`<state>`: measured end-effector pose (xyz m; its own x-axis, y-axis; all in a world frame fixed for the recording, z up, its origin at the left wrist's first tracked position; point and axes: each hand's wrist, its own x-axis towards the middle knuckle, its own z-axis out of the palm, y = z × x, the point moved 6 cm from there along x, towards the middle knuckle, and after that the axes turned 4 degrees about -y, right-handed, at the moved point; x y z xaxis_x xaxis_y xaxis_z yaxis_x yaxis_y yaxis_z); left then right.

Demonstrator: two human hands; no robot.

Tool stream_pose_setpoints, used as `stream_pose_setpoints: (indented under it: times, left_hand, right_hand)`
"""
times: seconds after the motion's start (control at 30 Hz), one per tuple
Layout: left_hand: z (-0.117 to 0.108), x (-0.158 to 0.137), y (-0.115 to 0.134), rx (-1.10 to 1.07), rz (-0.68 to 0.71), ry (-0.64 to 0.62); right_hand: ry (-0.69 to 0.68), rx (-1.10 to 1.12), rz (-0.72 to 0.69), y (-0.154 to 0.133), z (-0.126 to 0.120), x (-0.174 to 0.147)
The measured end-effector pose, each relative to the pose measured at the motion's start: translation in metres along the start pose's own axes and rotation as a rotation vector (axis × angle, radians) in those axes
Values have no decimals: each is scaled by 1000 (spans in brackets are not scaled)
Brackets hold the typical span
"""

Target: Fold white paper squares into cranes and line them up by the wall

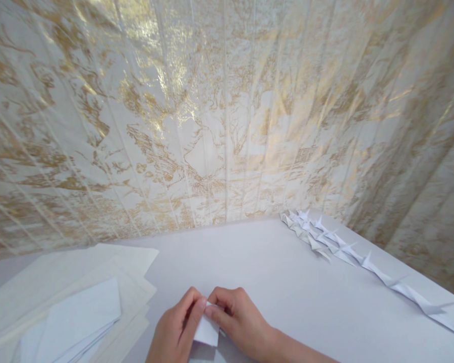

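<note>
A small piece of folded white paper (208,331) is pinched between my two hands at the bottom middle, just above the table. My left hand (178,322) grips its left side, thumb and fingers closed together. On the other side, my right hand (240,320) holds the top edge between thumb and bent forefinger. Both thumb tips meet near the paper's upper corner. Part of the paper is hidden behind the fingers, and more white paper shows dimly beneath it at the frame's lower edge.
Large cream sheets (136,267) spread over the table's left side, with a stack of smaller white paper (83,317) on top. Rows of folded paper cranes (340,247) run along the right edge of the white table (227,257). A gold-patterned curtain (212,126) hangs behind.
</note>
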<state>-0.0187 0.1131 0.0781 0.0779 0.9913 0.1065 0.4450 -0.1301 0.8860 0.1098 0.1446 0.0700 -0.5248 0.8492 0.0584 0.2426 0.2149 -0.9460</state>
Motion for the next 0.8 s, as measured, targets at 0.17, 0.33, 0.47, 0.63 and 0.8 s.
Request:
stream_pose_setpoints:
  times: [0.17,0.33,0.47,0.63,0.8]
  left_hand:
    - [6,4,1,-93,-61,-59]
    - [9,2,-9,-134,-119,-63]
    - [11,1,-11,-230,-144,-68]
    - [14,0,-6,-167,-117,-69]
    - [17,-2,-4,-27,-69,-96]
  right_hand:
    - [181,201,-104,-4,-13,3]
    - [215,395,-102,2,-10,4]
    - [172,571,-67,7,-1,6]
    - [63,622,-63,2,7,5]
    - [126,561,-15,8,4,3]
